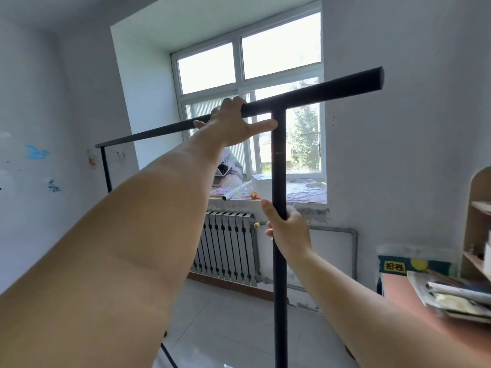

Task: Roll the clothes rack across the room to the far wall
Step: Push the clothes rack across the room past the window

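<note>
Rack (279,166): black metal tube frame, bare, no clothes on it. It fills the middle of the view, between the person and the window (249,75) at 12 o'clock. Near upright runs from 12 down to 6; top bar (332,87) crosses from 9 to 2 o'clock; far upright (105,168) stands at 9, near the left wall. Wheels out of frame.

Left hand (231,123): fingers hooked over the top bar, thumb spread wide below it, so a loose drape and not a full clench.
Right hand (288,229): wrapped around the near upright at mid height, fingers closed on the tube.

Handling, judged: stiff, light, smooth paint, somewhat slippery. Tall and narrow, likely to tip if pushed high only. The low hold steers, the high one steadies. Radiator (225,251) lies below the window, desk (414,296) at 4 o'clock: watch the bar's free end.
</note>
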Action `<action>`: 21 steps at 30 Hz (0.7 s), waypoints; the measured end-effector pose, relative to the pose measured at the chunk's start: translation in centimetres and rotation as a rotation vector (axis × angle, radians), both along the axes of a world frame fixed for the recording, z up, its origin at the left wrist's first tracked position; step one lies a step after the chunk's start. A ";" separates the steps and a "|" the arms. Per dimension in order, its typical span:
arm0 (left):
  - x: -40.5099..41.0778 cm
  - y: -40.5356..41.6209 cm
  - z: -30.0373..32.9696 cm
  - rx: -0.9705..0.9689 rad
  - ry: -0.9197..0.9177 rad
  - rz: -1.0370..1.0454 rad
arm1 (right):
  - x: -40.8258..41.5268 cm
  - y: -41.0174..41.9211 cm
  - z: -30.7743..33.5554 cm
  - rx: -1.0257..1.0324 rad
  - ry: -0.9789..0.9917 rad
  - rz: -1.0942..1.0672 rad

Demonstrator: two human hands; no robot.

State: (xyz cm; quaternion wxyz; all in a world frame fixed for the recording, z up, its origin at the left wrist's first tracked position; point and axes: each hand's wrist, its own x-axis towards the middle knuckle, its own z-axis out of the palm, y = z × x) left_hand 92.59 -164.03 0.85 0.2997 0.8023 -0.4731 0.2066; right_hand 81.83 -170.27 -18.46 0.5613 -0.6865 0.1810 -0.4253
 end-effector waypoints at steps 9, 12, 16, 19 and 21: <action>1.0 2.5 0.2 0.004 -0.058 -0.001 | 1.3 3.1 -1.6 0.076 -0.136 -0.023; 1.1 3.6 -0.1 -0.007 -0.068 0.011 | 1.0 4.0 -1.8 0.057 -0.140 -0.019; -0.3 5.2 -0.3 -0.024 -0.071 0.016 | -0.1 5.1 -1.9 0.029 -0.138 0.006; -1.8 5.8 -0.4 -0.022 -0.085 0.035 | -1.4 5.4 -2.0 0.028 -0.132 0.021; -3.0 5.8 -0.5 -0.026 -0.074 0.043 | -2.3 5.2 -2.0 0.030 -0.138 0.034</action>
